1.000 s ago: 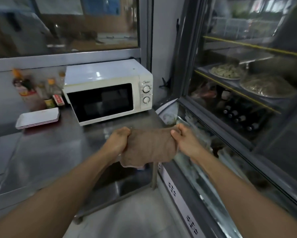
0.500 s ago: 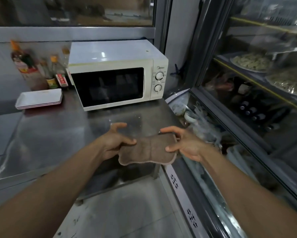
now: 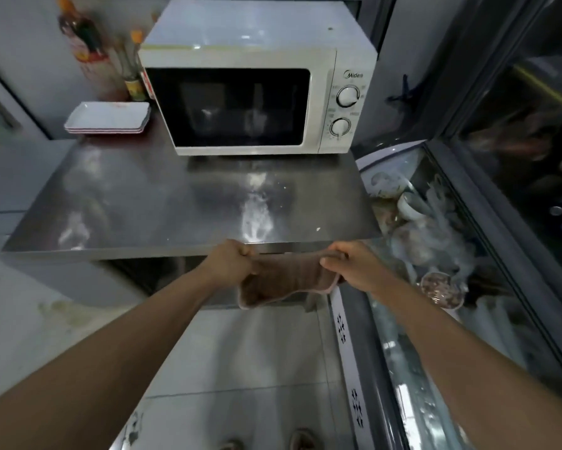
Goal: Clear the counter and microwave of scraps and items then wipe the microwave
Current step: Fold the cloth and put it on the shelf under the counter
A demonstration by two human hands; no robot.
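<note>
A brown cloth (image 3: pixel 284 282) hangs stretched between my two hands just in front of the steel counter's (image 3: pixel 149 203) near edge. My left hand (image 3: pixel 232 259) grips its left end in a fist. My right hand (image 3: pixel 346 261) pinches its right end. The white microwave (image 3: pixel 257 79) stands at the back of the counter with its door closed and two dials on its right side. A few small white specks lie on the counter near its front right.
Stacked white trays (image 3: pixel 109 118) and sauce bottles (image 3: pixel 85 37) stand left of the microwave. A glass-topped chest freezer (image 3: pixel 435 254) with bagged food runs along the right, with a glass display fridge (image 3: pixel 533 125) behind it. White floor tiles (image 3: pixel 240 368) lie below.
Both hands have drawn back with the cloth from over the counter to its front edge and now grip it tightly. My view has tilted down and closer.
</note>
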